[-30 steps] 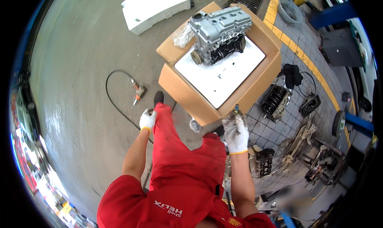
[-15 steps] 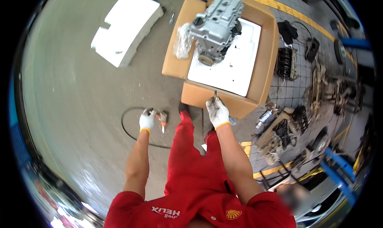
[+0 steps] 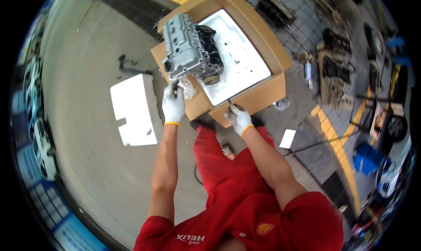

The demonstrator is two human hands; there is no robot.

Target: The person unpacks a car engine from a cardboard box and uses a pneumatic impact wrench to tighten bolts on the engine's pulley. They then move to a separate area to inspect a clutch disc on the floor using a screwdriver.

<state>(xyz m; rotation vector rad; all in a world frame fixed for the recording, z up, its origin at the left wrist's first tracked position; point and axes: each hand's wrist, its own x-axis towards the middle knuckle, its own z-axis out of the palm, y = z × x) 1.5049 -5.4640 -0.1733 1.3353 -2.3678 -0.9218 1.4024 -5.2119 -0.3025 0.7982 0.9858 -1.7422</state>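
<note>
My left hand [image 3: 173, 104], in a white glove with dark fingers, reaches up to the near corner of a grey engine [image 3: 182, 49]. Its fingers are bent toward the thumb at the engine's lower edge; anything between them is too small to make out. My right hand [image 3: 239, 120], also gloved, is closed around a short dark rod [image 3: 229, 101] that points up beside the carton's near flap. The engine stands at the left side of an open cardboard carton [image 3: 252, 96], partly over white foam [image 3: 252, 71]. Crumpled clear plastic [image 3: 188, 87] lies below the engine, beside my left hand.
A white foam block [image 3: 133, 108] lies on the floor at left, with a dark metal part [image 3: 131, 69] beyond it. An orange-handled tool [image 3: 228, 152] is by my legs. To the right are a white sheet [image 3: 287, 138], a spray can [image 3: 308, 70] and greasy engine parts [image 3: 335, 71].
My left hand has risen from low beside my legs to the engine's corner. My right hand still holds the rod near the carton. The whole view has turned and shifted.
</note>
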